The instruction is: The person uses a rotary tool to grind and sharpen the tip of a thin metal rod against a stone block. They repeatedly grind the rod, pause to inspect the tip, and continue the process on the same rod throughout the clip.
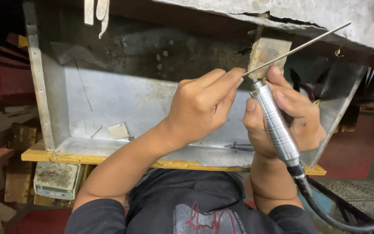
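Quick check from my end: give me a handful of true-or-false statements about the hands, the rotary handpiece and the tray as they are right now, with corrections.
1. The right hand grips a ribbed silver rotary handpiece. True.
2. The left hand rests flat on the tray floor. False: it is raised, its fingertips pinching near the handpiece's tip.
3. A black hose leaves the handpiece's lower end. True.
4. The metal tray has a blue rim. False: its front edge is yellow.
5. A thin metal rod slants up to the right from the fingertips. True.
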